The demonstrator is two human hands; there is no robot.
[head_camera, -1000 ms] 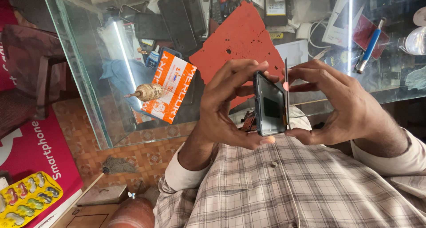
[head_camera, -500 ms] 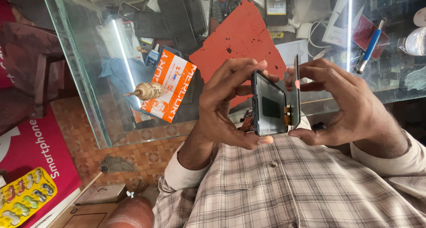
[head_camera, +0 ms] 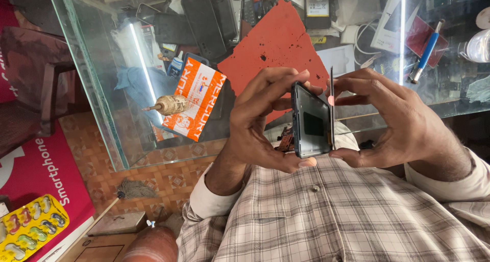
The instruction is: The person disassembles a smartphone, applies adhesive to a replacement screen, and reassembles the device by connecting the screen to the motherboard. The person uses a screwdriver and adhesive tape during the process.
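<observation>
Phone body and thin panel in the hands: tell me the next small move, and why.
Probably ease the top of the thin panel toward the phone body. The right hand pinches the panel on edge; it meets the body near the bottom but stands apart at the top. The left hand braces the body.

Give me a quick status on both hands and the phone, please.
Left hand grips phone body. Right hand pinches thin panel, edge-on beside it. Nothing between them; glass counter beyond.
</observation>
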